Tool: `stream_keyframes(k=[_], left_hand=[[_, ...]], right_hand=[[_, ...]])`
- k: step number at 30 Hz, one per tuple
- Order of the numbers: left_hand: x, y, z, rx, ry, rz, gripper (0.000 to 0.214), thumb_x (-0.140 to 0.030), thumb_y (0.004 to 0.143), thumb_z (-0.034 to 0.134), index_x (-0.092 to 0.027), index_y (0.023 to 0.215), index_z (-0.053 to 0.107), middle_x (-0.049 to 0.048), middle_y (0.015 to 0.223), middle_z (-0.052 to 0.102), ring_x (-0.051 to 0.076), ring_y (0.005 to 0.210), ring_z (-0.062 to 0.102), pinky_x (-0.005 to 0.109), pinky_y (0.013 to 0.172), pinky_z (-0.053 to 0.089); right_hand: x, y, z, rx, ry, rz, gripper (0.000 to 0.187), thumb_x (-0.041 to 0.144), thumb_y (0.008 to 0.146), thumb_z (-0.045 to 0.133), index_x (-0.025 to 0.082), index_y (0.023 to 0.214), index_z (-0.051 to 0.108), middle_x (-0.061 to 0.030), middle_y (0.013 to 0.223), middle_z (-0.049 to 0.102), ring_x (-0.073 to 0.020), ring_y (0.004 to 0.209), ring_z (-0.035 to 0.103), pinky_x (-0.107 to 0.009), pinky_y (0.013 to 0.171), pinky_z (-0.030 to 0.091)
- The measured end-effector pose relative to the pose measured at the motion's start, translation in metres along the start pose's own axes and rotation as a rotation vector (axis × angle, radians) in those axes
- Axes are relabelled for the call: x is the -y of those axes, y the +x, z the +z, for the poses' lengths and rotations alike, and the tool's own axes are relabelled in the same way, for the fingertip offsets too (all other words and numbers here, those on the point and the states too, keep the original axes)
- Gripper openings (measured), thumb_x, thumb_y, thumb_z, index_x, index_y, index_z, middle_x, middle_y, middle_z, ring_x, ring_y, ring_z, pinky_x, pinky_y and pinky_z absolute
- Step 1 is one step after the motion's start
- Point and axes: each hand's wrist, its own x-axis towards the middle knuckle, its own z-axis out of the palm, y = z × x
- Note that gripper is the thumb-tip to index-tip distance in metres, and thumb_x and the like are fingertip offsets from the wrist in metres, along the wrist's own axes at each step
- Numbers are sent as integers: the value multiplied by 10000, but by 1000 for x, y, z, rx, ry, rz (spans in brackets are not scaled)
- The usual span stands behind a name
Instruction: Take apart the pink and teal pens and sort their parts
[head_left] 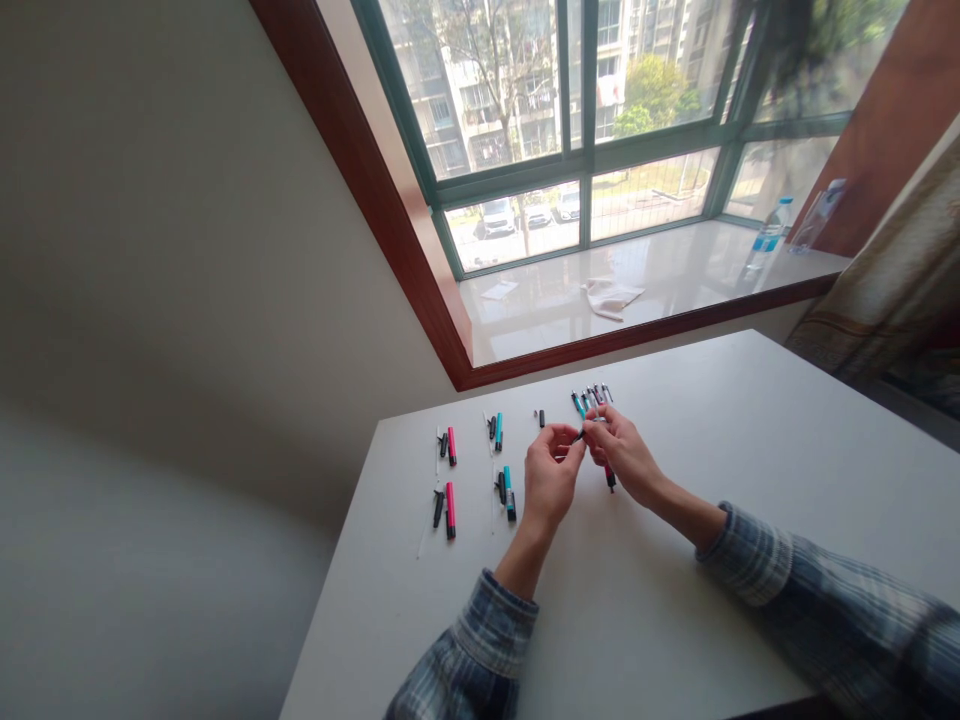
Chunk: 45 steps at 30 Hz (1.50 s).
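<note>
On my feed, the left hand (551,475) has its grip closed in a tight pinch on a slim black plastic pen part (579,436). The right hand (626,455) sits just beside it, its grip closed around a slender pen with a pink barrel (610,478), the pink end angled down toward the tabletop. Just beyond the fingertips (592,420), a bunch of slim pens with teal and dark barrels (591,398) lies on the white tabletop (712,430). Nearer its left edge, I see two rows of parts: pink plastic barrels (451,446) and teal plastic barrels (498,431), each beside a black plastic piece (492,428) and a thin clear strip (437,450). A short black piece (541,418) stands between those rows and the hands. Blue plaid sleeves (487,640) cover both forearms. Past the far edge, a clear plastic water bottle (769,235) and a crumpled white cloth (611,297) rest on a white window sill (540,320).
</note>
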Motion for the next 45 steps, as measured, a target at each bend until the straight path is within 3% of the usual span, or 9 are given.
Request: stream_keyframes(k=[5,7,12,17,23,29,38,41,45], left_hand=[[-7,-4,0,3,6,-46,210,-267,834,704,-171,1002,625,98,971,731,183,797,685,312,737,534],[-15,1,-14,-9,135,-34,289,-190,804,687,-187,1084,615,97,1045,720,189,839,675,307,734,523],[-29,20,-60,-237,633,177,328,-121,861,548,-229,1149,661,75,1101,671,216,922,632,361,831,506],[-14,29,-56,-50,1128,281,449,-169,893,588,-251,1330,649,111,1181,592,298,1120,548,406,964,464],[-9,47,-40,27,1400,311,620,-121,873,588,-227,1479,521,139,1255,554,300,1119,506,409,965,443],[-16,78,-43,174,1499,263,383,-149,848,636,-228,1213,720,147,1215,577,310,1126,522,411,915,459],[-24,83,-42,119,1281,359,214,-151,782,755,-211,987,740,118,1087,647,298,1088,562,415,954,461],[-35,66,-45,10,909,375,259,-196,795,770,-241,1038,692,74,1050,696,257,992,624,406,920,490],[-36,36,-52,-25,170,134,276,-355,781,827,-208,947,663,46,929,727,189,828,685,339,810,540]], right_hand=[[-2,1,-1,6,56,51,309,436,827,712,200,952,556,79,616,458,-86,486,356,-236,470,261],[0,2,-1,-4,78,31,302,433,826,718,203,926,550,83,619,443,-79,486,331,-235,464,239],[5,5,-4,-53,44,-21,287,432,830,714,202,915,566,44,676,548,-88,522,376,-236,475,274],[8,4,-3,-39,23,-19,265,417,837,696,202,922,566,19,720,624,-84,509,372,-238,475,268],[12,3,-1,-28,40,-32,247,405,833,689,204,905,564,20,708,626,-83,500,367,-239,472,263],[12,6,-3,-54,46,-28,243,401,818,689,206,911,578,10,718,642,-86,497,368,-237,459,262],[13,10,-4,-91,94,-40,262,412,818,691,214,945,576,10,744,648,-87,484,376,-236,422,276],[19,7,-2,-92,126,-68,272,412,817,703,218,946,562,5,759,663,-91,496,377,-237,429,274],[25,2,3,-30,148,-122,280,435,831,721,218,913,563,-14,793,695,-90,507,354,-244,450,276]])
